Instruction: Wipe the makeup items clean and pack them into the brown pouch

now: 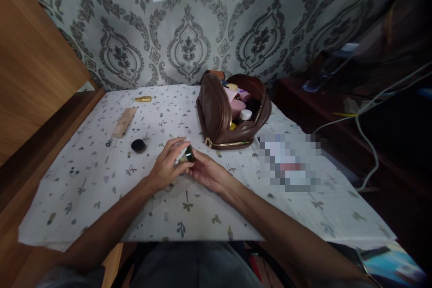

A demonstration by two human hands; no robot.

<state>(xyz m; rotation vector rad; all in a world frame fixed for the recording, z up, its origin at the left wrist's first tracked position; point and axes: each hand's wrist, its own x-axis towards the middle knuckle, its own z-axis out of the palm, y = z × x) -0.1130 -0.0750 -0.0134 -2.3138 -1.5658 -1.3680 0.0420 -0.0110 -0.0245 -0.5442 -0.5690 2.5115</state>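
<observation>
Over a patterned tablecloth (202,220), the left hand (168,162) and right hand (208,172) are holding a small jar (190,154) between them, both curling narrowly around it.

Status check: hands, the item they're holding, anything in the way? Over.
Left hand and right hand both on small container. Container partly hidden by fingers. Open brown bag just beyond right hand; nothing visibly blocking.

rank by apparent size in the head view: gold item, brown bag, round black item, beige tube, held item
Largest to smallest, by area:
1. brown bag
2. beige tube
3. round black item
4. gold item
Unranked: held item, partly covered, so unsure.
</observation>
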